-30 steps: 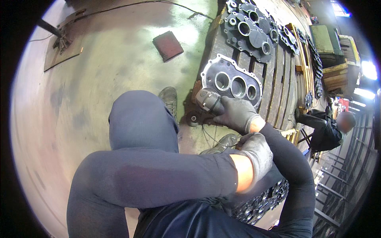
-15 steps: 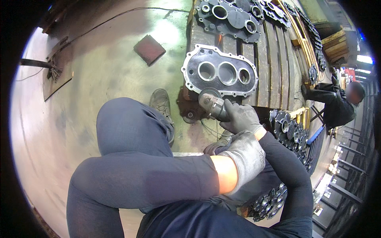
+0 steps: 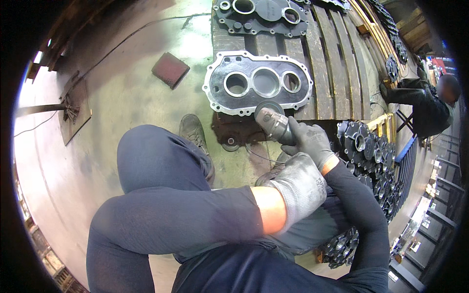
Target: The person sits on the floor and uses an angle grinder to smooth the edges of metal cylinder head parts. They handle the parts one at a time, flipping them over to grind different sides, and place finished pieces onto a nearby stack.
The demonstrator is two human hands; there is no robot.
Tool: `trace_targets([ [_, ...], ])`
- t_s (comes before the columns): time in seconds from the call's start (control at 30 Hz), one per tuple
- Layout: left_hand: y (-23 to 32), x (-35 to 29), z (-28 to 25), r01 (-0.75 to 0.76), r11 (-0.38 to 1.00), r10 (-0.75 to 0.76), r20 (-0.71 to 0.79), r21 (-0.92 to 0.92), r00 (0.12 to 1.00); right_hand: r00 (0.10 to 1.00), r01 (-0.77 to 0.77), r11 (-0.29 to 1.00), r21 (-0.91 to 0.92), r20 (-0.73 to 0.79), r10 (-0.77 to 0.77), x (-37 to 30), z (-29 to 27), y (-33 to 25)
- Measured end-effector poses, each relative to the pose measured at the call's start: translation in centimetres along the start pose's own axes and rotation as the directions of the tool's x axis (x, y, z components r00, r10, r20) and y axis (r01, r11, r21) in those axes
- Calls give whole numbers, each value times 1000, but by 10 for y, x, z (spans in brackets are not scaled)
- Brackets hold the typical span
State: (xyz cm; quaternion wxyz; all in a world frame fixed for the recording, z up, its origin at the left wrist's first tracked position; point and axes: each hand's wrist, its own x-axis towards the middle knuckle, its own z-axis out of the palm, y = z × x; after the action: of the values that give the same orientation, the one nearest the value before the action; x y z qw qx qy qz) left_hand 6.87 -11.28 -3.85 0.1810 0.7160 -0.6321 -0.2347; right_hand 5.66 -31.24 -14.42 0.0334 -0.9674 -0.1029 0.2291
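My right hand [image 3: 312, 144], in a dark grey glove, grips an angle grinder [image 3: 274, 123] by its body. The grinder's disc [image 3: 268, 106] sits at the near rim of a black metal cover [image 3: 249, 101] with a bright machined edge and three large round openings. This cover lies on the near end of a wooden pallet [image 3: 328, 83]. My left hand [image 3: 303, 183], in a paler grey glove, is closed close behind my right hand, near the grinder's rear end. Its fingertips and whatever they hold are hidden.
A second black cover [image 3: 266, 17] lies farther back on the pallet. Stacked castings [image 3: 369, 151] stand to the right. On the floor are a reddish-brown block [image 3: 170, 71], a dark casting [image 3: 232, 131] and a cable [image 3: 146, 28]. Another person [image 3: 430, 102] sits at far right.
The grinder's disc has moved rightward along the cover's near rim, with my right hand on the grinder. My left hand stays closed behind it. The whole view has shifted slightly.
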Motion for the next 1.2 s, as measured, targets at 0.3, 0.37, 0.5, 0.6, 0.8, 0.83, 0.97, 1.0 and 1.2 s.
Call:
trace_targets([
  [0.3, -3, 15, 8, -9, 1000, 9, 1, 21, 1000, 985, 166, 986, -2, -38, -166, 20, 23, -26],
  [0.37, -4, 16, 9, 15, 1000, -14, -43, 9, 999, 991, 100, 995, 4, 88, -100, 25, 21, -29],
  [0.5, -8, 18, 13, 2, 999, -6, -79, -43, 997, 990, 143, 989, -45, 15, -142, 26, 25, -20],
  [0.6, -9, 20, 8, -6, 999, 5, -28, -36, 1000, 988, 152, 988, -23, -19, -152, 14, 20, -9],
  [0.8, -8, 23, 5, -14, 1000, 15, -18, 15, 1000, 996, 80, 996, -38, -23, -81, 3, 18, 13],
  [0.83, -9, 24, 10, -19, 999, 20, -50, 32, 999, 995, 89, 995, -39, -44, -91, 1, 17, 19],
  [0.97, -13, 28, 3, -2, 1000, 2, 25, -31, 1000, 991, 104, 992, -74, -76, -109, -6, 23, 37],
  [1.0, -14, 29, 5, -15, 1000, 16, 12, -20, 1000, 992, 98, 993, -64, -73, -103, -6, 23, 38],
  [1.2, -14, 30, 9, 5, 1000, -5, -36, 1, 999, 991, 75, 996, -55, -108, -81, -13, 25, 58],
])
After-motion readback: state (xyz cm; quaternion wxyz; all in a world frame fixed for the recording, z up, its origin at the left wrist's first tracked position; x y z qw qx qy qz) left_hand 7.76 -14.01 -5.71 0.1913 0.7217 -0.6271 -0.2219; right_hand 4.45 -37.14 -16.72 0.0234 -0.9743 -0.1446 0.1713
